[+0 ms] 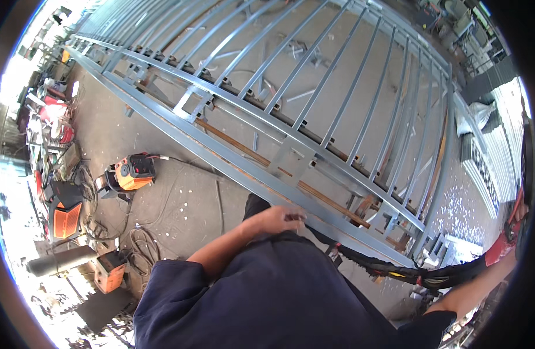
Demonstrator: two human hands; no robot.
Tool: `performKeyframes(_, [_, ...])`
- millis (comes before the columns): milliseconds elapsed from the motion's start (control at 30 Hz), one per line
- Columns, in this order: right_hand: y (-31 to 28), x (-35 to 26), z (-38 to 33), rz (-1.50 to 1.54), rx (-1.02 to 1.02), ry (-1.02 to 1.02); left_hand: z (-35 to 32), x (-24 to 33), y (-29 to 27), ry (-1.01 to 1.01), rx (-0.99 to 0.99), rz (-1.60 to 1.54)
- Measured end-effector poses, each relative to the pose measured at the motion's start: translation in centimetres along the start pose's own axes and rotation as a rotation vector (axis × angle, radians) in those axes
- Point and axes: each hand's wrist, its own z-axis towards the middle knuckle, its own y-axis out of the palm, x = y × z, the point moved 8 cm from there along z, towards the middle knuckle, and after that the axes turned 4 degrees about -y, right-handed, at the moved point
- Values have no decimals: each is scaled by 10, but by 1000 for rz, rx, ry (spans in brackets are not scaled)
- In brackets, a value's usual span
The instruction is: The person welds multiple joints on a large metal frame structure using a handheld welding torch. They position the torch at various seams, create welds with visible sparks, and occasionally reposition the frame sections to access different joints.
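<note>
A: Left hand point(279, 221)?
B: Curled loosely, fingers bent together, resting at the waist against dark trousers, just beside the near rail of the grey metal gate frame point(314, 134). Nothing visibly pinched.
A: Right hand point(514, 227)?
B: At far right rim, mostly cut off; grip impossible to tell. Black cable bundle point(395, 269) running toward it.
A: Gate frame where?
B: Lying flat ahead on concrete floor point(180, 203). Orange welder point(131, 173) at left.

No packages, signs or screens in view, only a small pale label patch point(126, 170) on the face of the orange and black machine point(131, 173) standing on the concrete floor point(180, 203), too small to make out
</note>
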Motion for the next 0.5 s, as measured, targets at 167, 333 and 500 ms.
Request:
performKeyframes(167, [152,88,58,-76,-311,237,-7,18,-132,-33,216,176])
performKeyframes(333, [271,189,77,-85,-624,529,-6,55,-258,-130,336,270])
performKeyframes(500, [382,268,70,-47,-835,859,33,93,-342,-139,326,341])
